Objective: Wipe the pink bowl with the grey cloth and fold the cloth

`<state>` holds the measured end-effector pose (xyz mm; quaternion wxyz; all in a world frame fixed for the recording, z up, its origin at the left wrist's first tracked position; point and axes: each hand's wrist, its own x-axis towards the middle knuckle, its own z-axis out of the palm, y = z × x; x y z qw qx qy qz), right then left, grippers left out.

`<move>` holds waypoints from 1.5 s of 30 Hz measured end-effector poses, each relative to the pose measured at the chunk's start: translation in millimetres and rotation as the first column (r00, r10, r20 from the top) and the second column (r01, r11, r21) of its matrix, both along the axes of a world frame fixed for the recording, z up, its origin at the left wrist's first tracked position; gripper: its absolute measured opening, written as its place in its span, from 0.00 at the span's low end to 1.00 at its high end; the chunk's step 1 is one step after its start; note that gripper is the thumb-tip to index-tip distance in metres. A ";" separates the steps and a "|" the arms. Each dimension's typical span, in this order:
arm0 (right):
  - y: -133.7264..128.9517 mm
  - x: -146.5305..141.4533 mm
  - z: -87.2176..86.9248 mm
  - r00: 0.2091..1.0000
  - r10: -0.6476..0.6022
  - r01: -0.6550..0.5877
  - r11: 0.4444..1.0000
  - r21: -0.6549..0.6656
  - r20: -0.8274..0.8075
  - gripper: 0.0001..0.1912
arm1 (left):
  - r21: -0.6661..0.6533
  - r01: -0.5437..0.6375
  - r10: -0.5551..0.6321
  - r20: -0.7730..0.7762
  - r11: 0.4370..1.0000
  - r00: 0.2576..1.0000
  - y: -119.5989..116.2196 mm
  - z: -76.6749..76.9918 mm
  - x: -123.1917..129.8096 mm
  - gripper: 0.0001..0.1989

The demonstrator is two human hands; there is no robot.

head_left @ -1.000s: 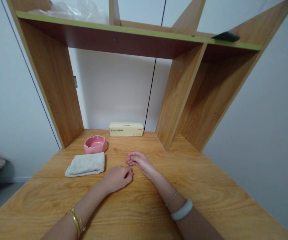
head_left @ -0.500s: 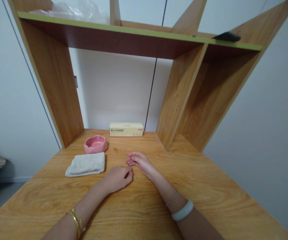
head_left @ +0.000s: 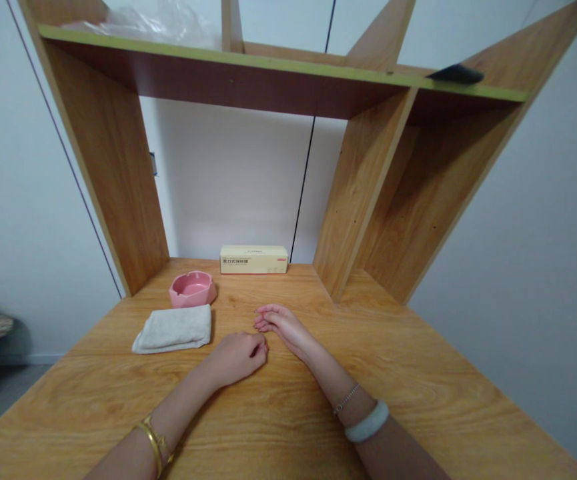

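My left hand rests on the wooden desk with its fingers loosely curled; nothing shows in it. Just beyond and to the right of it lies my right hand, turned on its side, its fingers apart and slightly bent, holding nothing. The fingertips of the two hands are close together. A folded grey-white cloth lies to the left of my left hand. Behind the cloth stands a pink, many-sided ashtray. Neither hand touches the cloth or the ashtray.
A long cream box with printed lettering stands at the back of the desk. Upright wooden panels and an overhead shelf frame the desk. On the shelf are clear plastic wrapping and a dark flat object.
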<state>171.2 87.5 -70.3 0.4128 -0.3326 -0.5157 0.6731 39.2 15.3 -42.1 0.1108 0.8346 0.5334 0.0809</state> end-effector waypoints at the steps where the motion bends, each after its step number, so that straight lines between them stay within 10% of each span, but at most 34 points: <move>1: 0.2 0.0 -0.3 1.000 0.003 -0.003 1.000 0.004 0.001 0.08 | 0.003 0.000 0.000 -0.001 1.000 1.000 0.1 -0.3 -0.1 0.13; 45: -3.0 0.2 3.3 1.000 -0.006 0.006 1.000 -0.013 -0.012 0.08 | 0.010 0.016 -0.016 0.007 1.000 1.000 -0.8 0.3 -1.0 0.13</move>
